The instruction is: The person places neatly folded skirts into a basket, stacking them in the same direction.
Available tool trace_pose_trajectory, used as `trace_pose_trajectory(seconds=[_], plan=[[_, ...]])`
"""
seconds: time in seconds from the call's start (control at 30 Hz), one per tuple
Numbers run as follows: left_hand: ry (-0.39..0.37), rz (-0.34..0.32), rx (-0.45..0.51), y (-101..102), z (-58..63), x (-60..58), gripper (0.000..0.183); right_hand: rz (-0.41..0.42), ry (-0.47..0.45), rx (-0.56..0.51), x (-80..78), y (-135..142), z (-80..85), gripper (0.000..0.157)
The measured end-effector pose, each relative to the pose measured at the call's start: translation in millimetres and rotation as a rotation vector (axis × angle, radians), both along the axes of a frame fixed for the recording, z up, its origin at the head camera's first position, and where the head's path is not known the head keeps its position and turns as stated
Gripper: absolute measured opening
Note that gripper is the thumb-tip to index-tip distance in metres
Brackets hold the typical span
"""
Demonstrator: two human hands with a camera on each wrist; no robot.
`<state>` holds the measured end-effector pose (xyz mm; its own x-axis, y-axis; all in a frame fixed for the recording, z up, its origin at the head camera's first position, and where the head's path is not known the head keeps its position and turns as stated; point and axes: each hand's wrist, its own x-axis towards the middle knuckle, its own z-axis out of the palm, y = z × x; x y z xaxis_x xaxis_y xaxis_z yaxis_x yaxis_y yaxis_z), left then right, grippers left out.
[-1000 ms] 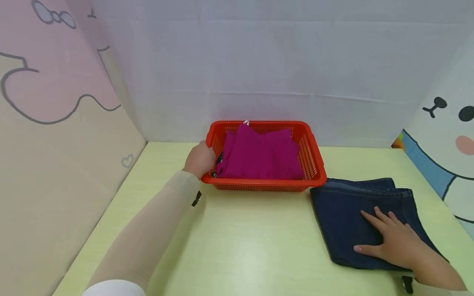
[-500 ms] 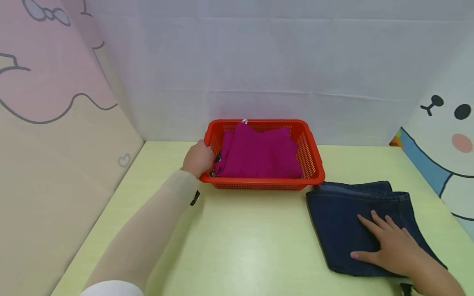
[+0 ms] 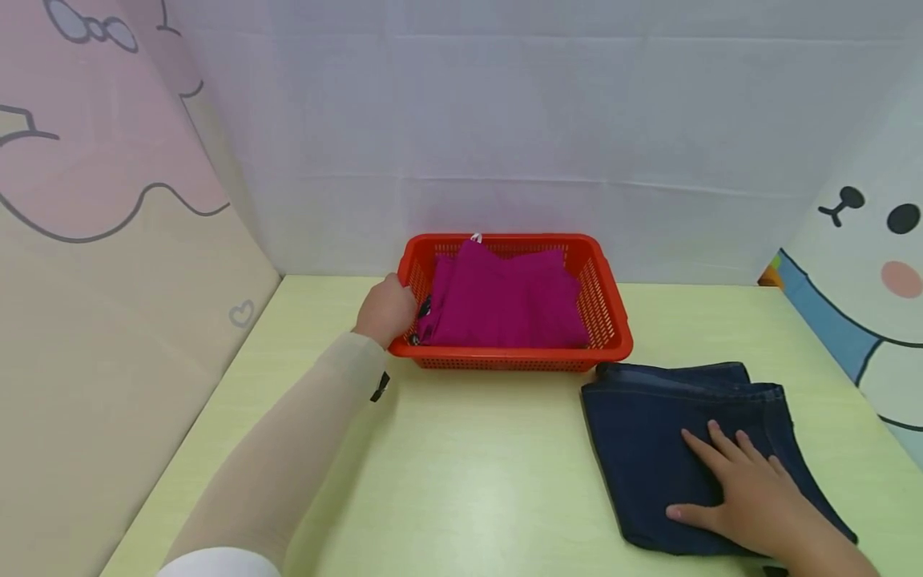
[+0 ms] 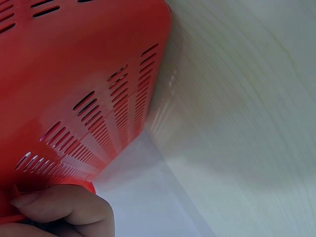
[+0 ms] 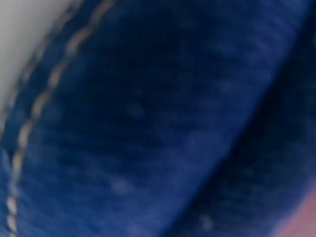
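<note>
My left hand (image 3: 387, 309) grips the left rim of a red plastic basket (image 3: 505, 353) at the back of the table. In the left wrist view, curled fingers (image 4: 74, 210) hold the rim beside the slotted basket wall (image 4: 94, 118). Inside the basket lies folded magenta cloth (image 3: 505, 300) with a few dark bits at its left edge. On the right, my right hand (image 3: 750, 493) rests with spread fingers on folded dark blue jeans (image 3: 649, 449). Close up in the right wrist view, the denim (image 5: 148, 113) shows tan stitching.
The pale wooden table (image 3: 461, 473) runs back to a white cloth wall (image 3: 519, 120). Printed panels stand along both sides, a pink and beige one (image 3: 108, 280) at left and a white cartoon one (image 3: 880, 320) at right.
The right hand and the jeans under it have slid left and towards the person. The left hand keeps its grip and the basket stays nearly where it was.
</note>
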<state>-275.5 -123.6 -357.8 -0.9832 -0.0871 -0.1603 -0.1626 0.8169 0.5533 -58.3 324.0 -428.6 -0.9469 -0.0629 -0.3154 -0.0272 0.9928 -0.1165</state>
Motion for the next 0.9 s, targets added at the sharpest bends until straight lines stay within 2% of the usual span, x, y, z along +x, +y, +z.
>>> trace_pose_trajectory(seconds=[0.2, 0.47, 0.9], plan=[[0.023, -0.016, -0.016, 0, 0.6, 0.5, 0.033, 0.003, -0.008, 0.011, 5.8, -15, 3.6, 0.121], [-0.015, -0.002, -0.009, 0, 1.4, 1.6, 0.035, -0.002, -0.025, 0.036, 9.5, -36, 7.3, 0.124], [-0.010, -0.010, -0.001, -1, 3.6, 3.6, 0.035, 0.002, -0.032, 0.059, 13.1, -75, 13.2, 0.126]])
